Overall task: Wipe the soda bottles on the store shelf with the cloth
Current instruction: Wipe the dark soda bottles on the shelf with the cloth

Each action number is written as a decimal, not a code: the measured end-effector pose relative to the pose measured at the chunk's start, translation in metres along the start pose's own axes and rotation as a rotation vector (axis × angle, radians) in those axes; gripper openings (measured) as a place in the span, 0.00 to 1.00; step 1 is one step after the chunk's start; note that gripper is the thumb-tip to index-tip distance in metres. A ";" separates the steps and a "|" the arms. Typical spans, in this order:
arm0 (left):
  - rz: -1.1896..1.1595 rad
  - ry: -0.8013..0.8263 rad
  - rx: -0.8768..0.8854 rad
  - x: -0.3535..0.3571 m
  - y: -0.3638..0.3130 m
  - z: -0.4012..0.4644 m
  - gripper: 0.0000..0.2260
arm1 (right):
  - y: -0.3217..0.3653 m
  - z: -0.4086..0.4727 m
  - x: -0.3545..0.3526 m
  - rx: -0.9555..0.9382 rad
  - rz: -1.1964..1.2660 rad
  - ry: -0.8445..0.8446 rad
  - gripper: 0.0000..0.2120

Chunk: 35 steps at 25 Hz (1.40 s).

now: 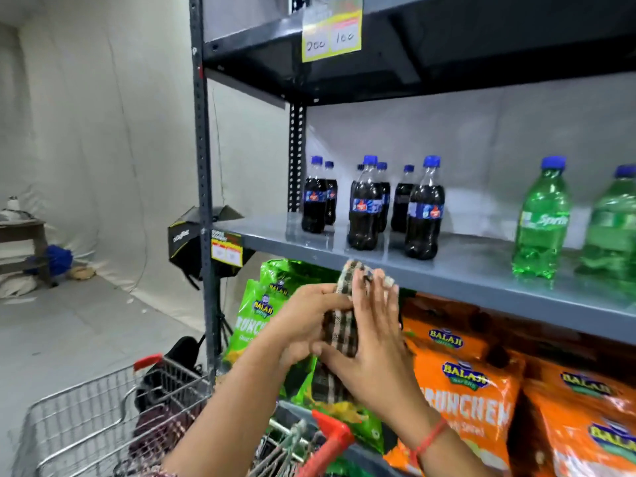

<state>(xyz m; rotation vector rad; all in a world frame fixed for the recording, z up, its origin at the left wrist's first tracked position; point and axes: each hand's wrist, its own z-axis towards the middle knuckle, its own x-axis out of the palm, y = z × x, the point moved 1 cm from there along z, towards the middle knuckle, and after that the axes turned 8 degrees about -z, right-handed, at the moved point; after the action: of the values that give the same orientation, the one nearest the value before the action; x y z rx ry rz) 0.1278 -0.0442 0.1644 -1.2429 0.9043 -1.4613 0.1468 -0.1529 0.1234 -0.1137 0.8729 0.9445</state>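
- Looking across the grey shelf first: it runs away to the right, and the soda bottles all stand upright on it, caps up, long axes vertical.
- Snack bags fill the level below, orange at right, green at left, and a wire cart sits low left.
- Two green bottles stand at the right, well apart from the cluster of cola bottles toward the left post.
- Both hands meet just below the shelf edge: the left hand curls round the checked cloth, the right hand lies nearly flat against it, fingers spread, pressing.
- That cloth is bunched into a tall wad, its long axis roughly vertical, top end poking up to the shelf lip.
- No bottle is touched yet, so this reads as folding a pad. Best to keep it compact, steady each bottle with one hand, and wipe down its length.
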 end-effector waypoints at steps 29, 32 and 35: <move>0.187 0.345 -0.010 0.004 -0.145 0.240 0.12 | -0.024 0.189 0.002 0.153 -0.792 -0.429 0.34; 0.151 0.359 -0.017 0.006 -0.144 0.242 0.11 | -0.030 0.185 0.006 0.122 -0.793 -0.404 0.34; 0.143 0.369 -0.014 0.005 -0.145 0.243 0.10 | -0.035 0.191 0.007 0.057 -0.777 -0.367 0.33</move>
<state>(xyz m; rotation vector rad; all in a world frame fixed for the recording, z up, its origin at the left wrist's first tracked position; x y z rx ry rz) 0.3360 -0.0007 0.3517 -0.9101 1.2232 -1.5971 0.2898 -0.0848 0.2354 -0.2047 0.4449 0.1973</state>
